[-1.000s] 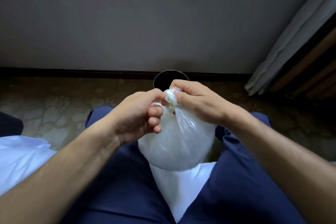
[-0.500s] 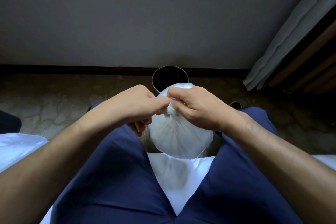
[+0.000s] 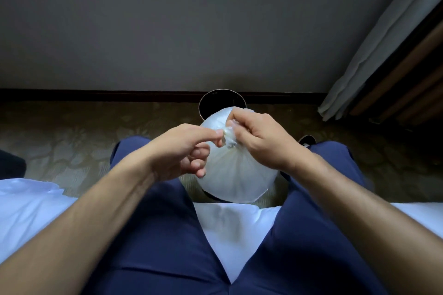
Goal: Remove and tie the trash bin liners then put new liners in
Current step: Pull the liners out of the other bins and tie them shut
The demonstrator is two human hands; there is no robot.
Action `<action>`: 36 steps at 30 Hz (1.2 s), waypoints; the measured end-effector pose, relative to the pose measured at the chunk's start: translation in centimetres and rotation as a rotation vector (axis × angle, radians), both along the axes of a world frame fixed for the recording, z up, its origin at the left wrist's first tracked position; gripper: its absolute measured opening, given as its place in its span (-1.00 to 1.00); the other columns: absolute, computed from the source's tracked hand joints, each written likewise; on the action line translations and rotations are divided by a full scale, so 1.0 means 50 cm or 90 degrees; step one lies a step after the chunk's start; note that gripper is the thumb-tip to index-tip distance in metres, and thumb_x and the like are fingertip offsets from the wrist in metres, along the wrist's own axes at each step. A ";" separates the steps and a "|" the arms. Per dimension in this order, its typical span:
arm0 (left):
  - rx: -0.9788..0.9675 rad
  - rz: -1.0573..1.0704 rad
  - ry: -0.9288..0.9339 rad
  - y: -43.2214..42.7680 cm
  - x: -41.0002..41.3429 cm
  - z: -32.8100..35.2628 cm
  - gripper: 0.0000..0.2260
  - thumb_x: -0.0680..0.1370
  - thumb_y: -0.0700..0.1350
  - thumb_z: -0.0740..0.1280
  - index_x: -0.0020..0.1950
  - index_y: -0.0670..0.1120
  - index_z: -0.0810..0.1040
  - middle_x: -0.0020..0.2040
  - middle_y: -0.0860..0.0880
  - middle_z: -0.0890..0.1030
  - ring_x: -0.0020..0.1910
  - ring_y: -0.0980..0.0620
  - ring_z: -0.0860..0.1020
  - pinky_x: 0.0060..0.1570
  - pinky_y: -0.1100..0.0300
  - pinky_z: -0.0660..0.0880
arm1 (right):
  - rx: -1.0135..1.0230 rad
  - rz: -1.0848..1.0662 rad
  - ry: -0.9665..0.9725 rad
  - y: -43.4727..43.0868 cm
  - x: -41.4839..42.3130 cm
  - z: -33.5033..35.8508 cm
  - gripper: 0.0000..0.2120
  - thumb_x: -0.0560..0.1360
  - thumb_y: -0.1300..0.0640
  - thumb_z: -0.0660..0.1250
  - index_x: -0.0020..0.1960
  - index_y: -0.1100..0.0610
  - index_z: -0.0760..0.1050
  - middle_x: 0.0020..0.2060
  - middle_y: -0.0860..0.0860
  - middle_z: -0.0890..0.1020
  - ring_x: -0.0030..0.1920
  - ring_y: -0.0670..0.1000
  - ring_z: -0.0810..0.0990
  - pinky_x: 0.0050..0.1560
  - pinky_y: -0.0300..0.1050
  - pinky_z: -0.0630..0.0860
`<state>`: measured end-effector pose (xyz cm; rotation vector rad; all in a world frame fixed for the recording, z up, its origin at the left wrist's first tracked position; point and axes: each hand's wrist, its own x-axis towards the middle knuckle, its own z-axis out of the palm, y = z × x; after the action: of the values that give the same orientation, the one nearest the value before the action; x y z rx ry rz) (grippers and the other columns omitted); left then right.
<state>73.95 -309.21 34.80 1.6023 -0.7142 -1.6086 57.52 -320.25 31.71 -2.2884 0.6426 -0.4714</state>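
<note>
White liner (image 3: 236,176) hides pt of bin (image 3: 213,102).

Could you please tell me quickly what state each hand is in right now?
Left hand: closed, fingertips pinching the twisted neck of the white liner bag.
Right hand: closed, gripping the same neck from the other side.

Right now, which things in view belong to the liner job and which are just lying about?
Job: left hand and right hand, both pinching the gathered neck of the white liner bag; black bin behind it.
Lying about: curtain, white bedding, dark shoe, patterned carpet.
</note>
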 end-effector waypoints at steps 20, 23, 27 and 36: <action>-0.066 -0.214 -0.379 -0.020 -0.014 0.014 -0.87 0.58 0.03 0.36 -0.01 0.00 0.64 -0.38 -0.06 0.47 -0.50 0.00 0.47 -0.40 0.13 0.57 | -0.038 -0.124 0.151 0.040 -0.050 0.003 -0.82 0.67 -0.04 0.07 -0.06 0.01 0.30 -0.24 0.08 0.56 -0.22 0.20 0.50 -0.19 0.12 0.42; -0.167 -0.198 -0.463 -0.005 -0.035 0.008 -0.92 0.60 0.03 0.32 -0.05 0.08 0.57 -0.45 0.00 0.52 -0.52 0.03 0.52 -0.40 0.13 0.54 | 0.041 -0.162 0.076 0.041 -0.063 0.021 -0.79 0.67 -0.01 0.14 -0.14 -0.03 0.36 -0.26 -0.02 0.57 -0.21 0.04 0.51 -0.20 0.03 0.41; -0.260 -0.130 -0.571 0.012 -0.058 0.023 -0.94 0.55 0.03 0.32 -0.11 0.11 0.53 -0.46 -0.04 0.53 -0.50 0.02 0.47 -0.26 -0.05 0.56 | 0.103 -0.153 0.006 0.042 -0.079 0.047 -0.78 0.67 0.03 0.21 -0.15 -0.01 0.45 -0.27 -0.08 0.60 -0.22 -0.06 0.60 -0.10 0.07 0.59; -0.301 -0.101 -0.589 -0.023 -0.053 -0.002 -0.92 0.55 0.02 0.39 -0.13 0.09 0.55 -0.47 0.13 0.50 -0.43 0.16 0.47 -0.34 0.27 0.34 | 0.115 -0.122 -0.017 0.003 -0.091 0.016 -0.90 0.64 0.05 0.28 -0.06 -0.08 0.49 -0.22 -0.13 0.63 -0.17 -0.08 0.63 -0.08 0.02 0.61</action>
<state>71.30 -310.37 34.68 1.9001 -1.5832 -0.6178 52.98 -320.11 32.52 -2.0578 0.8610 -0.5120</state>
